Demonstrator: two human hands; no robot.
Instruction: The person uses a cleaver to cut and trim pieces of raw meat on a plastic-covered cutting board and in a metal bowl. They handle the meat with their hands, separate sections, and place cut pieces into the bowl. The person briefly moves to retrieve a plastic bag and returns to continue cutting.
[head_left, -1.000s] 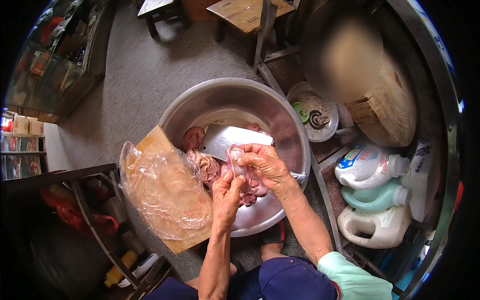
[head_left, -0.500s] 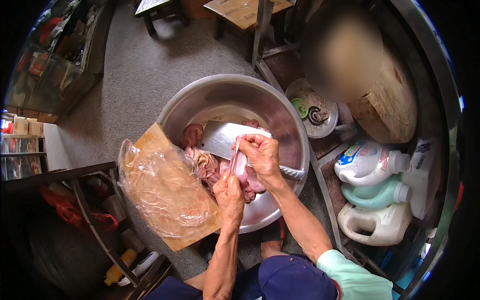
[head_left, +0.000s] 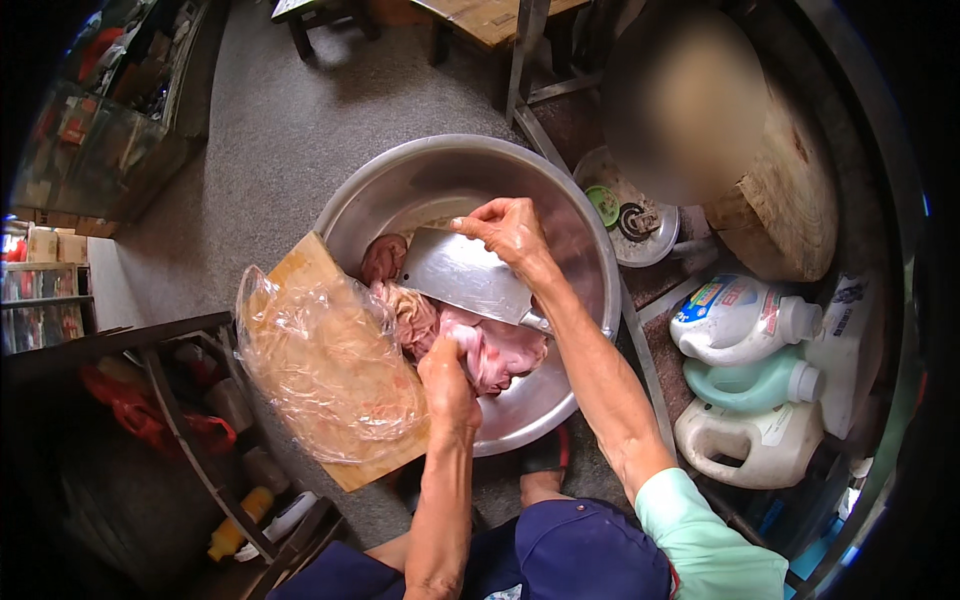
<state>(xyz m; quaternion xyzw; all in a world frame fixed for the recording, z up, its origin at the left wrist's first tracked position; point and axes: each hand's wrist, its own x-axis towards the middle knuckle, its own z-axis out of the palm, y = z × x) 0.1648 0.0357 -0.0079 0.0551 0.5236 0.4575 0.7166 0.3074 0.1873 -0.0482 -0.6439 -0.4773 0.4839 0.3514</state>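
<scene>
A large metal basin (head_left: 572, 185) holds pink, folded raw offal (head_left: 500, 352). My left hand (head_left: 449, 385) is closed on the offal's near left edge. Across the offal rests a cleaver (head_left: 465, 272), its broad blade flat; my right forearm partly hides its handle. My right hand (head_left: 510, 235) is raised over the blade's far edge, thumb and forefinger pinched together. Whatever is between those fingertips is too small to make out. At the basin's left leans a wooden cutting board (head_left: 312, 262), mostly covered by a clear plastic bag (head_left: 330, 365).
Plastic jugs, one white (head_left: 735, 320) and one green (head_left: 740, 380), stand at the right among others. Beyond them is a thick wooden block (head_left: 790, 215). A pale dish (head_left: 655, 245) holds a dark coil. Shelving (head_left: 190, 440) stands at near left, wooden stools (head_left: 490, 22) at the back.
My right hand has moved away from my left, up over the cleaver blade. The pale strip stretched between both hands no longer shows. My left hand has lowered slightly onto the offal.
</scene>
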